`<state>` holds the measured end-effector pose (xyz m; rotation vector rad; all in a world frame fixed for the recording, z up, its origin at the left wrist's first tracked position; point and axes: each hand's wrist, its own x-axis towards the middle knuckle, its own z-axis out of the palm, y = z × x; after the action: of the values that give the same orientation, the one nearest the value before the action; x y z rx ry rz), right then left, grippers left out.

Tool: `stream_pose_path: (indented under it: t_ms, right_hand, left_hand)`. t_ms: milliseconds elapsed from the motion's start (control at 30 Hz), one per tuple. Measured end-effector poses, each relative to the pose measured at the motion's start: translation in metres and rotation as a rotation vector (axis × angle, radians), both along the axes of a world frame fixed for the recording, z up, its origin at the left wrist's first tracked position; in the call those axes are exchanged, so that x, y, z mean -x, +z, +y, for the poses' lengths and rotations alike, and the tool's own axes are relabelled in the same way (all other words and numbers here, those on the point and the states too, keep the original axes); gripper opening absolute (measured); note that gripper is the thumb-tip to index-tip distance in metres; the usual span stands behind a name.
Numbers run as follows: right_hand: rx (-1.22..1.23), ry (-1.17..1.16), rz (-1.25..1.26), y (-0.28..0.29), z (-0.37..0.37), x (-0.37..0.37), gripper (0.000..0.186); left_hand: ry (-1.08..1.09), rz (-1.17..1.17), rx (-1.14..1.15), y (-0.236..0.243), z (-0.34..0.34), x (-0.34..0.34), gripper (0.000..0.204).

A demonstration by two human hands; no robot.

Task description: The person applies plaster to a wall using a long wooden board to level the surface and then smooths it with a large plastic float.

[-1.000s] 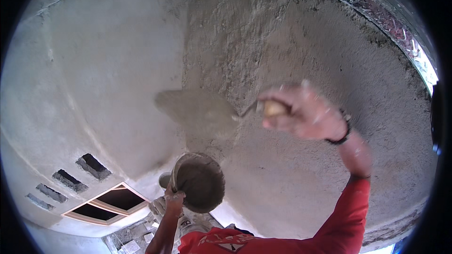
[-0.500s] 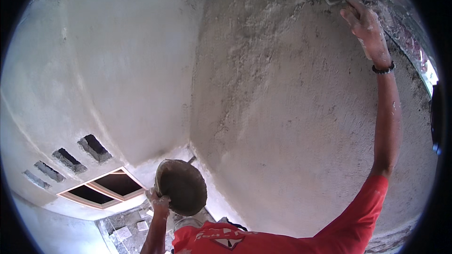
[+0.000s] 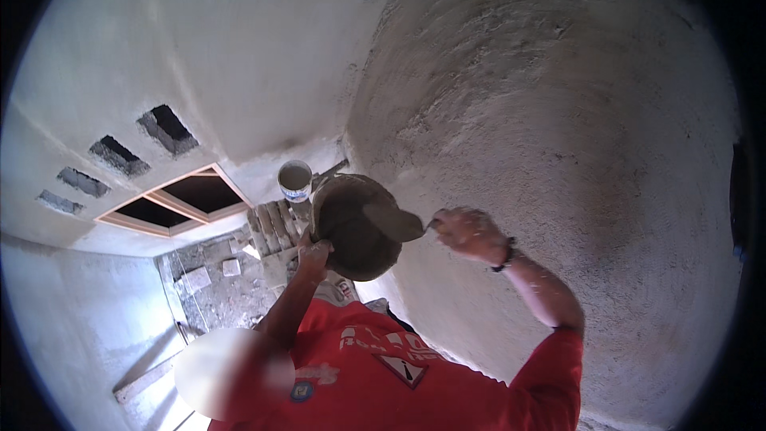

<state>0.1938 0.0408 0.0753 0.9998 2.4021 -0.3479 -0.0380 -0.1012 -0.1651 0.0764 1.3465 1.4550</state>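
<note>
At the left edge of the bucket (image 3: 323, 193), your left hand (image 3: 315, 255) has hold of the rim — fingers curled around it, bucket's mouth turned up toward the camera. How far the fingertips reach round the wall, cannot tell. Bucket is off the floor, in front of your red shirt (image 3: 359, 387), with dark grey wet mix (image 3: 351, 243) inside.

Just right of the bucket, your right hand (image 3: 469, 233) is closed around the handle end of the trowel (image 3: 395, 222). Fingers wrapped, handle mostly hidden by them, hand a bit blurred. Trowel blade lies across the right side of the bucket's mouth, its tip pointing left over the mix and its near end sticking out past the rim. Whether the blade touches the mix, cannot tell. Dark bracelet (image 3: 505, 255) on your right wrist, pale splashes on that hand and forearm.

Around the bucket: white pail (image 3: 294, 193) just beyond its upper left, pale stacked pieces (image 3: 273, 227) left of it, rubble-strewn floor (image 3: 231, 291) farther left and lower. Wooden window frame (image 3: 182, 207) well to the bucket's left, dark slots (image 3: 167, 129) in a slanting row above that frame. Smooth grey wall (image 3: 271, 48) rises beyond the bucket to the left — rough, ridged plaster wall (image 3: 542, 112) to its right.
</note>
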Motion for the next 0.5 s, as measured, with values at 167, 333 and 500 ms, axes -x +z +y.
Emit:
stream_pose_path:
  t_ms: [167, 333, 500]
  right_hand:
    - [-0.33, 0.395, 0.422, -0.081, -0.004, 0.022, 0.028]
    - [-0.181, -0.092, 0.739, -0.042, -0.025, 0.045, 0.036]
    - [-0.028, -0.244, 0.511, -0.146, -0.037, -0.016, 0.043]
  left_hand:
    - [-0.044, -0.105, -0.005, 0.015, 0.006, 0.001, 0.054]
    - [-0.021, -0.254, 0.048, -0.01, -0.003, 0.018, 0.058]
    - [0.072, -0.183, 0.197, -0.072, 0.009, 0.039, 0.054]
